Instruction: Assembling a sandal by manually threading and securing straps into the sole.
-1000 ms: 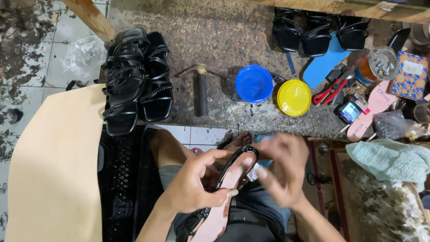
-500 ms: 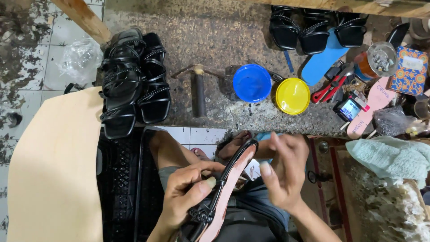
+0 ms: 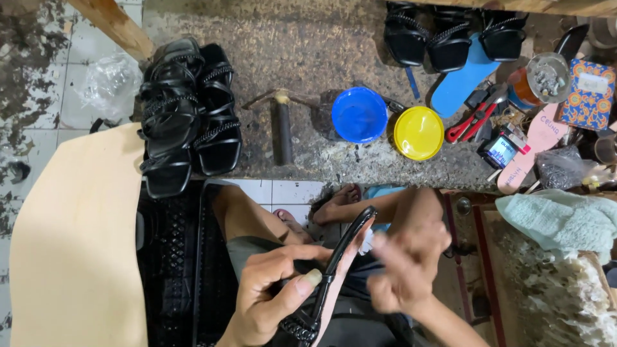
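Pinching tight, the grip of the left hand (image 3: 273, 295) held a black sandal (image 3: 334, 270) on its side, with the thumb pressed on the edge near the braided strap and the fingers curled around the back. That sandal sat low in the middle, over the person's lap, its pink underside turned to the right. Next to it, the right hand (image 3: 405, 270) was blurry, with the fingers loosely bent and one finger pointing up toward the sandal's top end; I could not tell if it touched the sandal. Farther up, on the rough grey table (image 3: 308, 45), lay a hammer (image 3: 283, 125), a blue lid (image 3: 359, 114), a yellow lid (image 3: 418, 132) and a pile of black sandals (image 3: 186, 115).
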